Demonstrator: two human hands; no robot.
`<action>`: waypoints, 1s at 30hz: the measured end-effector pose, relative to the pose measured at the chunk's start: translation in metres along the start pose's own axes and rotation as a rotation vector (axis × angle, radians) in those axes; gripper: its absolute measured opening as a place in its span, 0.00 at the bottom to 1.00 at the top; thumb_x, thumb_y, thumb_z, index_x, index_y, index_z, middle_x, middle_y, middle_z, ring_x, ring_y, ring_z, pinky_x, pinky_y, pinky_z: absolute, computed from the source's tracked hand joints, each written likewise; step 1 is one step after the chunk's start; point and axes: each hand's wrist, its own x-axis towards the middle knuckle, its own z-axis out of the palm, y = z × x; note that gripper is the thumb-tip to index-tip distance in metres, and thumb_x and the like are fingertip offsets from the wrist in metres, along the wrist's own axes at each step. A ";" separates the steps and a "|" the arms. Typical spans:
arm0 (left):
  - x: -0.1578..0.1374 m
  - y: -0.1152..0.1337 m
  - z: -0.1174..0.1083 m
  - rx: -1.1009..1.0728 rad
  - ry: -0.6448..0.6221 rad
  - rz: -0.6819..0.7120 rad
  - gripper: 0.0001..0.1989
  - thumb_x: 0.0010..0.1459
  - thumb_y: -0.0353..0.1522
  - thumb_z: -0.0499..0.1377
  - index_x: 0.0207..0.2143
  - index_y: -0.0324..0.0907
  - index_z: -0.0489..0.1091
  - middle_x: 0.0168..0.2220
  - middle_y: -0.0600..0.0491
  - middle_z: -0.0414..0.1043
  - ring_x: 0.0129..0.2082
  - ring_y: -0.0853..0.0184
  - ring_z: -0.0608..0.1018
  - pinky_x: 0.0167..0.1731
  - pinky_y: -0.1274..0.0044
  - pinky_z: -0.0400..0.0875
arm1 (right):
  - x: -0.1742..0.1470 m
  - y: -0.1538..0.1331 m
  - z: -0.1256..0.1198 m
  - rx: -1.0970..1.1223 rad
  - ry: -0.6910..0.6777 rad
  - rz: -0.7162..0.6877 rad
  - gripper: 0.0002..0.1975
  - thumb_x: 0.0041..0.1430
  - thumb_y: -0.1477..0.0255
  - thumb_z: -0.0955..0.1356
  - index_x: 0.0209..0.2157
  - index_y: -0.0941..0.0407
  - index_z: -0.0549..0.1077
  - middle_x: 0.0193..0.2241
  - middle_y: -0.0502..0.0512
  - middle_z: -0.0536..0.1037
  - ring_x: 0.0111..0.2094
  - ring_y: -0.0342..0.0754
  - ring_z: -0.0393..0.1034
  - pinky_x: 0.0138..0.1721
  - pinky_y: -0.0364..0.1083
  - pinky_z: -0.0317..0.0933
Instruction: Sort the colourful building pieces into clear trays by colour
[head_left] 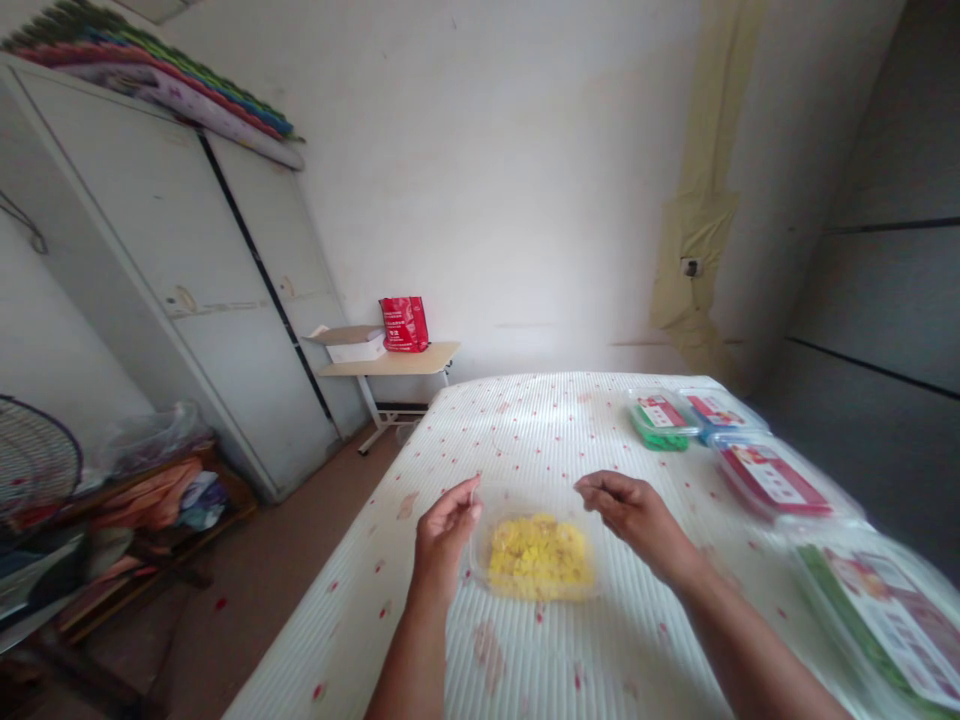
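A clear plastic container (480, 578) with small yellow pieces (540, 555) in it sits on the bed in front of me. At its left rim my left hand (446, 530) is closed, thumb and fingers pinching the clear edge. My right hand (630, 510) is closed in a pinch by the container's far right corner. Whatever is between its fingertips is too thin and clear to make out. Whether a separate clear lid lies over the yellow pieces, I cannot tell.
Along the bed's right side stand lidded clear boxes with printed labels: a small green one (660, 420), a blue one (720, 412), a red one (784, 480) and a large green one (885, 620). A red bag (405, 325) and a white box (352, 347) rest on a side table (420, 360).
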 end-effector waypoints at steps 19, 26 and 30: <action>-0.027 -0.020 -0.022 0.332 -0.224 0.247 0.09 0.42 0.23 0.54 0.23 0.42 0.71 0.41 0.49 0.71 0.47 0.60 0.71 0.51 0.71 0.60 | -0.052 0.040 -0.011 -0.718 -0.061 -0.614 0.10 0.58 0.76 0.62 0.39 0.52 0.72 0.42 0.57 0.76 0.42 0.50 0.72 0.42 0.51 0.68; -0.030 -0.017 -0.024 0.314 -0.206 0.270 0.08 0.43 0.25 0.53 0.24 0.42 0.70 0.33 0.50 0.72 0.39 0.61 0.73 0.43 0.73 0.64 | -0.060 0.031 -0.008 -0.715 -0.151 -0.541 0.08 0.56 0.77 0.63 0.35 0.54 0.71 0.42 0.59 0.75 0.44 0.50 0.70 0.44 0.50 0.67; -0.030 -0.016 -0.024 0.394 -0.180 0.245 0.06 0.49 0.32 0.55 0.27 0.41 0.71 0.29 0.52 0.72 0.34 0.63 0.73 0.38 0.74 0.64 | -0.062 0.033 -0.007 -0.639 -0.179 -0.489 0.07 0.57 0.75 0.62 0.35 0.55 0.71 0.41 0.59 0.75 0.44 0.50 0.70 0.44 0.48 0.66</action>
